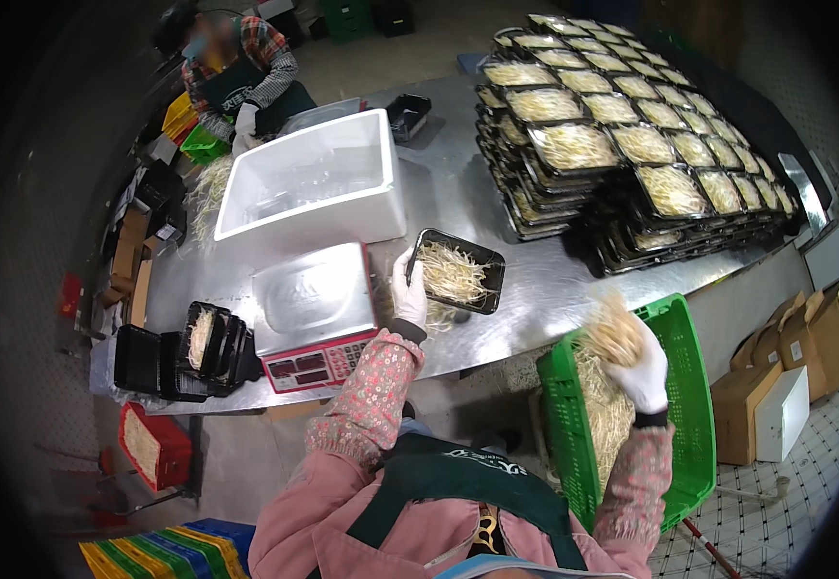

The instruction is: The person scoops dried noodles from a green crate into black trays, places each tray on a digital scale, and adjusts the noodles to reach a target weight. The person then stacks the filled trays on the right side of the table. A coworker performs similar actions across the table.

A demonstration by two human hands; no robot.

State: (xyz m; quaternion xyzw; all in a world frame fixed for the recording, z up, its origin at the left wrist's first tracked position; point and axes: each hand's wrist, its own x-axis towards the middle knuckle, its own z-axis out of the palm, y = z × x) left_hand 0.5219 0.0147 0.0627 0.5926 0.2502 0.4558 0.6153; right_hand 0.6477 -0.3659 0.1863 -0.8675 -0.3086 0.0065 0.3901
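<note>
My gloved left hand (410, 292) grips the left edge of a black plastic tray (498, 289), tilted a little over the metal table. Pale bean sprouts (453, 274) lie loosely inside the tray. My right hand (643, 372), also in a white glove, is closed round a bunch of bean sprouts (610, 331) above a green crate (694, 405). More sprouts fill the crate's bottom. Just left of my left hand stands a scale (311, 294) with a steel pan and a red-framed panel; its pan holds nothing.
A white foam box (308, 205) stands behind the scale. Stacked trays of sprouts (622, 135) cover the table's far right. Black trays (149, 362) sit at the left corner, above a red crate (154, 449). Across the table a co-worker (246, 77) handles sprouts. Cardboard boxes (747, 405) stand right.
</note>
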